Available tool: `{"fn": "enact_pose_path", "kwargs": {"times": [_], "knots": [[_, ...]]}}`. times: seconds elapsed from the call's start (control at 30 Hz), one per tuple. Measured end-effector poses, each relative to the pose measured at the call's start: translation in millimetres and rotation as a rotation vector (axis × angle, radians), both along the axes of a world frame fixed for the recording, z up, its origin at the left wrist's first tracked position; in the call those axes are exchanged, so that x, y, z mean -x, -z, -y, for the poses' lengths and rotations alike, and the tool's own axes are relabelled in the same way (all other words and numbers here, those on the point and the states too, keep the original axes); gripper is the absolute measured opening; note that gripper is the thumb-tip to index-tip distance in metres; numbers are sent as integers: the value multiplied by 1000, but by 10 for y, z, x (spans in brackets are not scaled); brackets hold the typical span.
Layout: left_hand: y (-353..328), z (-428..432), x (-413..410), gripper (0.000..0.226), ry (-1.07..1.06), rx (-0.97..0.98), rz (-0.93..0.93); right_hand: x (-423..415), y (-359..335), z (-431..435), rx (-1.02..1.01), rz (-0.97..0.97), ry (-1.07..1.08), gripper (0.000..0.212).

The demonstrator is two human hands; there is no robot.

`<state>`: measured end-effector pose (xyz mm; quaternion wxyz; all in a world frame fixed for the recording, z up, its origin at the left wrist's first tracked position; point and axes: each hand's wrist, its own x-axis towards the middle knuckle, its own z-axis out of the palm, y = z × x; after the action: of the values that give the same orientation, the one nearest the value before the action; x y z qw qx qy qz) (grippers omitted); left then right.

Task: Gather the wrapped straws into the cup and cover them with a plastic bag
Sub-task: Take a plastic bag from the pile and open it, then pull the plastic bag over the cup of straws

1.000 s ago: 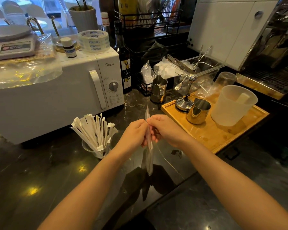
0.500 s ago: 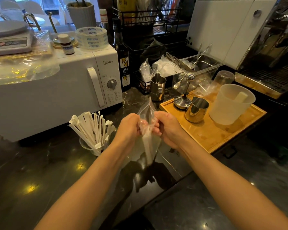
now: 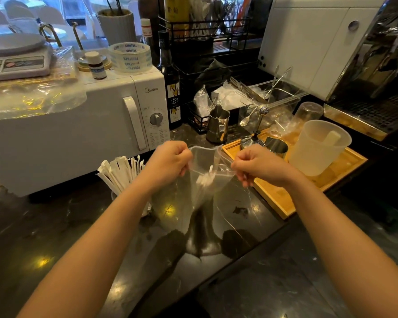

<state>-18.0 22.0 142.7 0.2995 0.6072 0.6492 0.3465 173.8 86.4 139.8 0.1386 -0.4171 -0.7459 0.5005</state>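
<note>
Two bare forearms reach forward over a dark, glossy desk [image 3: 55,237]. The left hand [image 3: 168,162] and right hand [image 3: 257,165] each pinch a side of a clear plastic bag [image 3: 205,187], fingers closed on its rim, holding its mouth spread open above the desk. Just left of the left hand, wrapped straws [image 3: 120,173] stand bunched in a cup [image 3: 147,208], mostly hidden by the forearm. Behind them sits a white microwave [image 3: 90,134]; to the right, a wooden tray [image 3: 308,184].

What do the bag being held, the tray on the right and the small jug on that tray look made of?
Bag: thin clear plastic film; see-through and creased. Tray: likely bamboo or light wood; matte, with visible grain. Jug: probably polished stainless steel; it mirrors its surroundings.
</note>
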Motion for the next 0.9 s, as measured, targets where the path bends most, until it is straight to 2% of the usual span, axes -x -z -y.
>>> {"fn": "enact_pose_path", "kwargs": {"times": [0.33,0.4,0.47,0.5,0.53,0.6,0.67,0.77,0.9], "knots": [[-114,-199,-2,26,63,9,-277,-199,56,0,-70,170,87,27],[-142,-214,-41,25,91,-12,-320,-204,114,17,2,135,96,20],[-181,-233,-87,26,129,-33,-378,-221,194,33,194,-45,160,4],[-207,-242,-114,29,152,-44,-415,-226,232,29,337,-180,199,14],[-239,-246,-143,30,182,-58,-462,-236,288,7,500,-314,224,35],[-313,-246,-208,27,258,-84,-570,-243,388,-10,766,-494,216,64],[-398,-231,-284,20,348,-113,-646,-221,469,-13,955,-590,148,68],[-494,-173,-403,18,471,-194,-692,-119,524,6,1061,-667,27,73],[-556,-70,-499,22,560,-320,-693,42,564,62,1096,-789,30,84]]}}
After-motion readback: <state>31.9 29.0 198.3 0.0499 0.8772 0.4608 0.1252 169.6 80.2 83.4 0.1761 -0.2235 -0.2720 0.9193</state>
